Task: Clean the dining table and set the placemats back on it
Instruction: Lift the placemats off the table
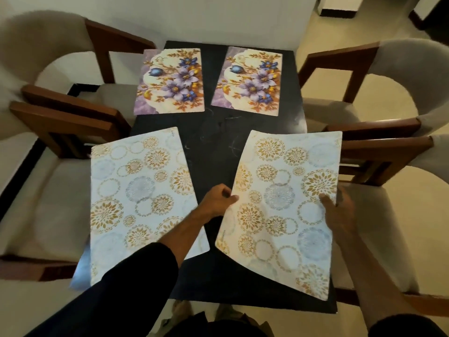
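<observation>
A black dining table (213, 147) carries several placemats. Two floral purple-and-gold placemats lie at the far end, one on the left (170, 81) and one on the right (249, 81). A white placemat with gold and blue circles (138, 190) lies flat at the near left. A matching placemat (281, 203) at the near right is bent and partly lifted off the table. My left hand (218, 200) pinches its left edge. My right hand (336, 210) grips its right edge, thumb on top.
Beige padded chairs with brown wooden arms stand on both sides, two at the left (60, 113) and two at the right (379, 132). A white wall (194, 20) runs behind the table's far end. Cream floor tiles (364, 27) show at the top right.
</observation>
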